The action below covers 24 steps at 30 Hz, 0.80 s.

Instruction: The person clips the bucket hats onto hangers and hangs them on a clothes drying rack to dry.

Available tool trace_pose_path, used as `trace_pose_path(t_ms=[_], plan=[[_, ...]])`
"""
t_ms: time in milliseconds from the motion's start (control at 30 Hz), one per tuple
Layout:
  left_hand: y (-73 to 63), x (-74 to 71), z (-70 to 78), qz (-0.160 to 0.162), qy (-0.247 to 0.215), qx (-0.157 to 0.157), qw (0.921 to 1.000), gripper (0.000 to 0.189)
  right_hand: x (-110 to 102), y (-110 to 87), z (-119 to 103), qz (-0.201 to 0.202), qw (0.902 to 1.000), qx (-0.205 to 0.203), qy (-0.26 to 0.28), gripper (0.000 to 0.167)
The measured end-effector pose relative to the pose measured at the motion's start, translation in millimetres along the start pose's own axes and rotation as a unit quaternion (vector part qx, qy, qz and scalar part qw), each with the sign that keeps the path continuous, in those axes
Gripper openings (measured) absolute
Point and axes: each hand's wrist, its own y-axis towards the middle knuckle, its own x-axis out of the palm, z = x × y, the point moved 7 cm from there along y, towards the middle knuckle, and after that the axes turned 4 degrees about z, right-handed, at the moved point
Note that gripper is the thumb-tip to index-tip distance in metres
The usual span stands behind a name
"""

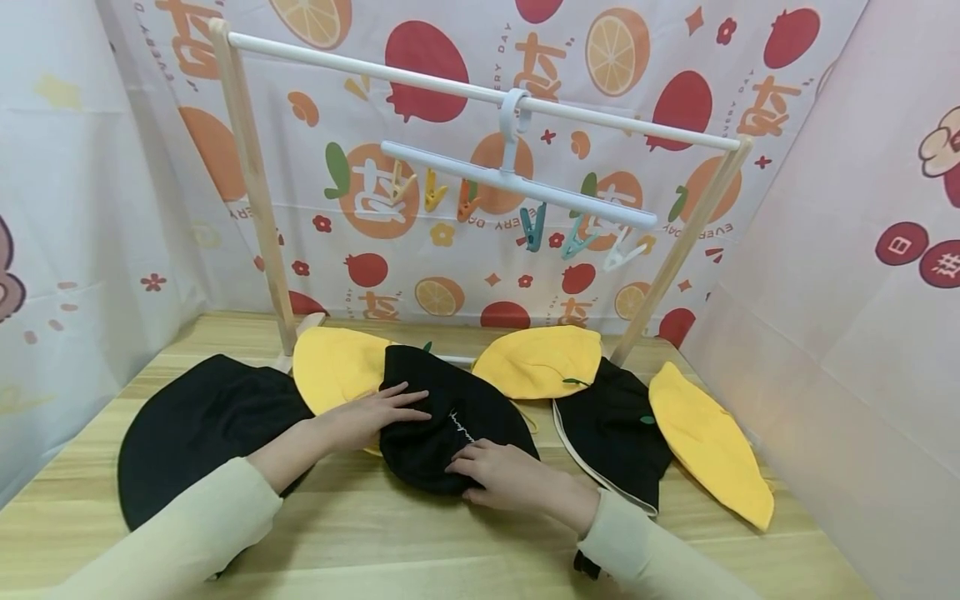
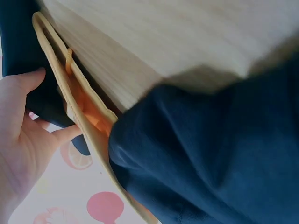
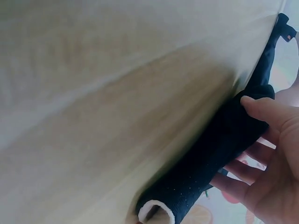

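A black bucket hat (image 1: 487, 404) with white script lettering lies crown up in the middle of the wooden table. On its left side rests my left hand (image 1: 375, 417), fingers spread; the left wrist view shows that thumb against the dark cloth. My right hand (image 1: 510, 477) touches the hat's near right edge. In the right wrist view, the thumb lies at the black rim (image 3: 210, 149) and the other fingers extend over the far side. Partly beneath this hat is a yellow hat (image 1: 337, 362), its open brim (image 2: 96, 140) showing in the left wrist view.
Another black hat (image 1: 210, 425) lies at left. At right are a yellow hat (image 1: 540, 358), a black hat (image 1: 611, 433) and a yellow hat (image 1: 712, 442). Behind stands a wooden rack (image 1: 258, 192), with a pale blue hanger (image 1: 517, 183) carrying several coloured clips (image 1: 532, 227).
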Motion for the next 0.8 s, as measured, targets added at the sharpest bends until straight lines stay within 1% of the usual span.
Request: trace_pose_path(t_ms=[133, 200, 333, 433, 533, 600, 667, 733, 800], plan=[[3.4, 2.0, 2.6, -0.008, -0.013, 0.01, 0.9998, 0.064, -3.0, -0.8, 1.7, 0.005, 0.9997, 0.012, 0.018, 0.028], [5.1, 2.8, 3.5, -0.012, -0.028, 0.009, 0.9995, 0.061, -4.8, -2.0, 4.3, 0.01, 0.9991, 0.024, 0.032, 0.026], [8.5, 1.1, 7.1, -0.01, -0.057, 0.009, 0.9983, 0.056, -9.3, -6.6, 12.4, 0.026, 0.9967, 0.053, 0.055, 0.021], [10.6, -2.1, 10.3, 0.001, -0.061, 0.013, 0.998, 0.052, -17.6, -10.6, 20.2, 0.059, 0.9932, 0.07, 0.072, 0.019], [12.7, -5.1, 12.5, 0.012, -0.057, 0.012, 0.9982, 0.049, -29.6, -15.6, 30.5, 0.109, 0.987, 0.086, 0.082, 0.018], [14.9, -6.9, 13.5, 0.018, -0.059, 0.008, 0.998, 0.048, -39.6, -20.4, 38.7, 0.151, 0.9788, 0.106, 0.09, 0.018], [17.4, -9.2, 14.5, 0.023, -0.066, 0.001, 0.9976, 0.046, -48.6, -26.5, 48.6, 0.192, 0.966, 0.14, 0.103, 0.02], [20.5, -12.1, 15.3, 0.03, -0.075, -0.008, 0.9967, 0.044, -57.4, -33.8, 58.8, 0.231, 0.9473, 0.18, 0.129, 0.022], [23.6, -16.0, 16.0, 0.041, -0.081, -0.015, 0.9958, 0.041, -63.8, -41.2, 68.8, 0.261, 0.9255, 0.221, 0.164, 0.024]])
